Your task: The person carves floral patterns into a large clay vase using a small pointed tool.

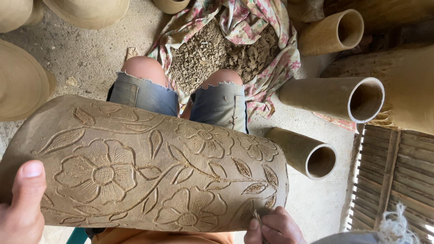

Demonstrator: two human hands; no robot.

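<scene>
Fingers of your right hand are pressed together, pinching a small carving tool whose tip meets the lower right edge of the clay vessel. Your left hand braces the opposite end, with its thumb laid flat on the carved wall; the remaining fingers of that hand are hidden behind the vessel, so you cannot tell how they are set.

The vessel lies on its side across your knees, directly above both sets of fingers, with its relief of flowers and leaves facing up.

Procedure for the carving in hand, as judged from this view:
- Keep the pinch close to the tool tip so the cut depth stays even.
- Rest the heel of the right hand against the vessel wall for a steady stroke.
- Let the left thumb hold the vessel without pressing; the clay looks unfired and may dent.
- Turn the vessel toward the tool rather than reaching around it.

Beyond the fingers, past your knees, a floral cloth holds a heap of clay crumbs. Three plain clay tubes lie to the right of the tool fingers on the floor. Rounded clay forms sit beyond the left thumb.
</scene>
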